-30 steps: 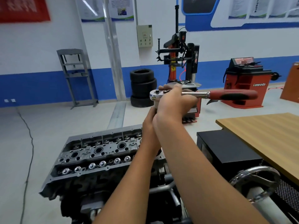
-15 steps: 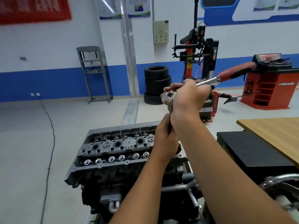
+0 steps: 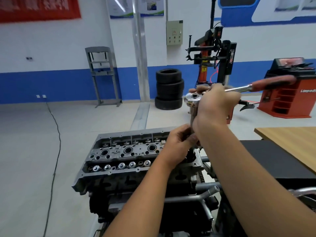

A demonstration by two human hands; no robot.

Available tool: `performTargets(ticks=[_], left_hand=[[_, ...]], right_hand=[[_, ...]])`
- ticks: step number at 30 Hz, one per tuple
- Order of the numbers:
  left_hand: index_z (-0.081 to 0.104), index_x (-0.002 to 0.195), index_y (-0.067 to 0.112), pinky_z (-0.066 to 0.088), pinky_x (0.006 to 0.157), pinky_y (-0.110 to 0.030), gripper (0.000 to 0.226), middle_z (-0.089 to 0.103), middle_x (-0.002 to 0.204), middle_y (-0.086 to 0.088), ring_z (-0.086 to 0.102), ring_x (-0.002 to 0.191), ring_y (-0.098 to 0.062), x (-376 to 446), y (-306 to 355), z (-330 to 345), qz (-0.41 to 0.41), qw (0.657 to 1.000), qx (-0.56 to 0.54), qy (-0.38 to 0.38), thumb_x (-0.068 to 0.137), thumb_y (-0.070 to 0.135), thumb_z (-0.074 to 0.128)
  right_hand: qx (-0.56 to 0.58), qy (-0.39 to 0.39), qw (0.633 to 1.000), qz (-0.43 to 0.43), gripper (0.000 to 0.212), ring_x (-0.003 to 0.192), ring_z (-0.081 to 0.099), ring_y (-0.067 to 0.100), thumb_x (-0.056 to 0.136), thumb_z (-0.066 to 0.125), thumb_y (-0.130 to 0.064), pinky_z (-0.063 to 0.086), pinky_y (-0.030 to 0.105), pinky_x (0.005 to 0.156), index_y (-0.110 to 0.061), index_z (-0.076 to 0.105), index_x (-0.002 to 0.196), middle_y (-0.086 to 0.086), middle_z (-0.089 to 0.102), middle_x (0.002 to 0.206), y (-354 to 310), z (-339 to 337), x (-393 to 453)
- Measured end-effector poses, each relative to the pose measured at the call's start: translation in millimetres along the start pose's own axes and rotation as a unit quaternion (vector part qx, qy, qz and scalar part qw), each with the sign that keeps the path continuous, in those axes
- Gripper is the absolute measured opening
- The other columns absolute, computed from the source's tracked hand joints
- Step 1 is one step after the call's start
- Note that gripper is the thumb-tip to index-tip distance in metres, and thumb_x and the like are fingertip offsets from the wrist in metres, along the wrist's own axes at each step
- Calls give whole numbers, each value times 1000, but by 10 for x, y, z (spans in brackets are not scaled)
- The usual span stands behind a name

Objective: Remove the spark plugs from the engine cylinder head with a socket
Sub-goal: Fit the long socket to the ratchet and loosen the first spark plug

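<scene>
Lower centre: two bare forearms, two hands. Left hand (image 3: 177, 147) curled round the extension shaft (image 3: 192, 120), just above the right end of one cylinder head (image 3: 119, 156); three open plug wells along its middle, fourth hidden behind the left hand. Right hand (image 3: 216, 103) closed over the neck of one ratchet (image 3: 194, 98), red grip (image 3: 273, 83) slanting to upper right. Socket and spark plug not discernible. Right edge: wooden table (image 3: 290, 142). Beyond: grey floor, three stacked tyres (image 3: 169, 89), tyre changer (image 3: 213, 53), blue-banded white wall.
</scene>
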State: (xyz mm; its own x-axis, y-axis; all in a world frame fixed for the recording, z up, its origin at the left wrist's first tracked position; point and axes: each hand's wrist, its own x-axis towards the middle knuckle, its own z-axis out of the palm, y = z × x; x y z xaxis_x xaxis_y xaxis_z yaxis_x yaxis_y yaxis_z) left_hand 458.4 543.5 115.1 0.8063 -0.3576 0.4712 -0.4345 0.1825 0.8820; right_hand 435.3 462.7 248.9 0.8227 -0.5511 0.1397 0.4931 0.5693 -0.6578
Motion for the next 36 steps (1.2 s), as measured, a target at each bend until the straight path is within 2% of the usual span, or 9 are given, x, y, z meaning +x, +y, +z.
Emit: performTargets(ticks=[3,8,13,17,22,25,30,33,36], left_hand=[[71,107,14,54,82,-37,12,72,90,-3,65,79,-17,-24,-41,-5,-32,996,-56,-57,103,17,60],[75,108,25,54,85,-34,22,74,98,-5,66,89,-22,-45,-60,-54,-48,991,-86,-95,103,16,55],[72,111,8,58,87,-35,20,76,97,-9,72,88,-23,-75,-114,-121,-14,995,-87,-51,97,5,58],[71,113,7,59,89,-35,20,72,101,-15,70,90,-26,-54,-74,-48,-24,997,-56,-46,93,9,64],[69,111,12,57,93,-47,16,73,97,-14,68,91,-33,-64,-24,-26,-42,994,-85,-48,99,16,59],[77,103,18,60,86,-38,23,75,92,-11,71,87,-29,-111,-13,-50,-49,992,-115,-28,100,15,54],[79,105,18,61,83,-36,23,76,95,-10,71,86,-26,-97,-44,-29,-46,992,-113,-8,100,16,57],[74,108,13,59,81,-36,21,74,94,-11,69,84,-27,-89,-25,-30,-46,995,-88,-22,101,24,58],[70,102,13,60,79,-32,19,72,87,-5,69,78,-21,-113,-47,-34,-47,993,-104,-15,102,26,56]], right_hand=[[-60,-96,984,136,8,49,64,20,98,41,-5,57,32,51,-9,48,97,4,60,60,-175,-60,136],[-184,-321,865,340,17,46,52,9,101,49,-15,38,23,39,-16,50,84,-7,50,60,-450,-77,295],[-51,-122,984,123,3,53,67,22,101,47,-8,54,33,53,-11,47,100,3,63,57,-77,-38,-37],[-38,-57,993,93,11,53,66,24,96,41,-4,51,34,54,-7,47,104,6,61,60,-170,-111,119],[-206,-321,856,348,17,46,54,10,97,50,-12,40,22,40,-17,50,81,-7,50,60,-451,-75,330],[-189,-300,881,314,8,47,58,13,99,52,-14,42,22,42,-17,49,92,-6,55,59,-295,0,186],[-37,-29,998,44,12,60,71,26,96,45,-5,52,34,52,-14,45,104,5,69,61,-55,-93,-67],[-49,7,999,0,14,66,74,28,97,48,-6,57,38,55,-9,45,111,12,75,77,-143,-165,-174],[-356,-119,927,16,24,71,72,28,98,66,-36,56,36,59,-11,65,100,14,77,87,-386,-407,-176]])
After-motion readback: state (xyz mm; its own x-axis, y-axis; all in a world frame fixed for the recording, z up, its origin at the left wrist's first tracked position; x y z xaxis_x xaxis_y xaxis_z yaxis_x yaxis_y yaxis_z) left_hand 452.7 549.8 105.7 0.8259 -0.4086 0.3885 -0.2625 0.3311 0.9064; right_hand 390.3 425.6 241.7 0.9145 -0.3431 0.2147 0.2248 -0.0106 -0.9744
